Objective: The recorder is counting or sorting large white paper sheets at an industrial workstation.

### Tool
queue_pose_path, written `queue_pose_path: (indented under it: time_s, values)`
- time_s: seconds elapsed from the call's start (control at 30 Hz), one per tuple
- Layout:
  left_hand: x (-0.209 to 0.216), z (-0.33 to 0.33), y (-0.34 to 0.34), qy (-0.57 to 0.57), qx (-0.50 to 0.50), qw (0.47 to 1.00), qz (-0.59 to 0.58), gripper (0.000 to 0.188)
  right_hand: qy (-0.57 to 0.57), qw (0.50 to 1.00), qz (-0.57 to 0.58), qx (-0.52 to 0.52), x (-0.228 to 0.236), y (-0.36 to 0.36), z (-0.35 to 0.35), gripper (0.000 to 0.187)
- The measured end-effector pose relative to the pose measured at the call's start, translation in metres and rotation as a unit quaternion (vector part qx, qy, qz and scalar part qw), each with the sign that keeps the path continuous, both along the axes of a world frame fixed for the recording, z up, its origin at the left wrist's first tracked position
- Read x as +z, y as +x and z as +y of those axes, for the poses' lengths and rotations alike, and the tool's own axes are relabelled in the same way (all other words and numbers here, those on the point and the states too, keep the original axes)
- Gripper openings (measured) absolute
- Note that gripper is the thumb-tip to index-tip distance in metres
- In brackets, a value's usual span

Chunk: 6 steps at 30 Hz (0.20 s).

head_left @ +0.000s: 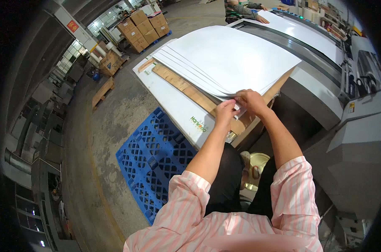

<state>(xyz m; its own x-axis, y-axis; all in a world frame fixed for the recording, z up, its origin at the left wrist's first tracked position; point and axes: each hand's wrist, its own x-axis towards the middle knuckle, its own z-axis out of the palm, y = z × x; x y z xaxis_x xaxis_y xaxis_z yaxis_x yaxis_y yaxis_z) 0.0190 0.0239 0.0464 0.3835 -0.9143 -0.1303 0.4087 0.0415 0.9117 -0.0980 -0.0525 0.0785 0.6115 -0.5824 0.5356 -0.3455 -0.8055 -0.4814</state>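
Note:
Large white sheets [228,50] lie in a fanned stack, their left edges stepped apart. At the stack's near corner, my left hand [225,113] pinches the sheet edges between thumb and fingers. Right beside it, my right hand [250,102] is closed over the same corner, its fingertips bent round the sheets. The corner is lifted and curled between the two hands. Under the sheets shows a brown board [182,86], resting on a white printed surface [163,90].
A blue plastic pallet [152,155] lies on the floor at my left. To the right stands a large grey machine [316,90]; another person's hand [262,19] rests on a white sheet at its far side. Cardboard boxes [144,29] are stacked at the far left.

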Motion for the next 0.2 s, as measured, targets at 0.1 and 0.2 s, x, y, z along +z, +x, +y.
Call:
queue_pose_path:
  time_s: [0.1,0.2]
  values:
    - [0.004,-0.001,-0.006,0.012,-0.022,1.0,0.018,0.024,-0.081,0.992,0.095,-0.02,-0.015,-0.008,-0.011,0.016]
    - [0.007,0.003,-0.004,-0.01,0.027,0.998,0.056,0.044,-0.116,0.99,0.075,-0.026,-0.01,-0.003,-0.009,0.021]
